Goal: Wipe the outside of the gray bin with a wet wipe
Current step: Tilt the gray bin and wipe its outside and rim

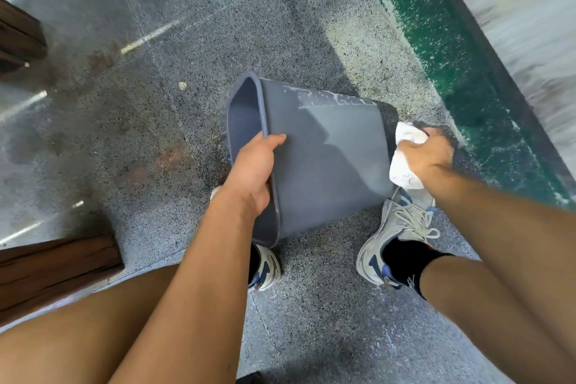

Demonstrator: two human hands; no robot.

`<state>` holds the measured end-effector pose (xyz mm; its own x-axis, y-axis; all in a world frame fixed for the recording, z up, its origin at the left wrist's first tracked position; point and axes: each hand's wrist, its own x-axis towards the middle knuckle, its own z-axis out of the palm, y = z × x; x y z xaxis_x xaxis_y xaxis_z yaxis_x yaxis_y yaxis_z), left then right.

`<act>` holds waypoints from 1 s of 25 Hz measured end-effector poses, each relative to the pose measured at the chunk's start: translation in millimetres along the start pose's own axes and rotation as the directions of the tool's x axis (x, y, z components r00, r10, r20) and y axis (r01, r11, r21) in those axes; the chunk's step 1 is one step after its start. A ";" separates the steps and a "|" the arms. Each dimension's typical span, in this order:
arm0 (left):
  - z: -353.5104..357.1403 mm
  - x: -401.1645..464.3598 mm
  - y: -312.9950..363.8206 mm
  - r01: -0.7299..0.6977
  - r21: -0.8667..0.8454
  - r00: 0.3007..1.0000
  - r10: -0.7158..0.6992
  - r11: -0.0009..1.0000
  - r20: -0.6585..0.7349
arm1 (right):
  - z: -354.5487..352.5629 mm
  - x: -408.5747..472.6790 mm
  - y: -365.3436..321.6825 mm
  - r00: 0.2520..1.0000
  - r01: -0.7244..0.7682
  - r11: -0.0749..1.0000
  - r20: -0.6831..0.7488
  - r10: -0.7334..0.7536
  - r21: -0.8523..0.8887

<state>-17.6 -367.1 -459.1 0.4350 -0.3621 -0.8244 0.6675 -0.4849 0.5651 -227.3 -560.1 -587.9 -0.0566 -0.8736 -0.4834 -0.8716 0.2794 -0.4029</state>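
two sets of fingers are busy: the left hand (254, 170) clamps the rim of the gray bin (324, 162), tipped on its side over the floor (156, 121); the right hand (428, 154) bunches the wet wipe (405, 162) against its base. the bin looks light, stiff and smooth-walled, so the rim seems the surest hold.

gray bin (324, 159), white wipe (405, 153), speckled floor (187, 40).

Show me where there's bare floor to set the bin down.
Free: the floor beyond the bin, between the wooden piece at the left edge and the green strip. Crowded: near the shoes, under both hands.
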 end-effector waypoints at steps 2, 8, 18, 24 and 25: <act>8.2 -5.7 4.7 -0.021 -0.035 0.997 0.023 0.999 0.070 | -10.3 -11.6 -10.2 0.992 -0.099 0.948 -0.040 0.116 0.302; 29.5 -33.4 7.0 -0.130 0.033 0.991 0.130 0.991 -0.004 | -36.0 -65.7 -50.6 0.934 -0.346 0.342 0.287 0.212 0.874; 38.9 -62.2 4.0 -0.081 0.042 0.978 0.087 0.996 -0.188 | -75.8 -109.9 -107.8 0.932 -0.186 0.557 0.324 -0.160 0.810; 38.8 -54.1 13.5 -0.163 0.210 0.979 0.183 0.964 -0.084 | -83.6 -126.4 -116.5 0.949 -0.130 0.659 0.286 -0.134 0.741; 42.1 -54.1 13.6 -0.193 0.213 0.977 0.208 0.958 -0.053 | -85.6 -129.0 -118.0 0.921 -0.216 0.567 0.359 -0.151 0.795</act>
<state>-57.6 -387.7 -405.6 0.5959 -0.4124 -0.6891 0.4266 -0.5644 0.7067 -158.9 -514.4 -411.4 0.2545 -0.7040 -0.6631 -0.0949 0.6642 -0.7416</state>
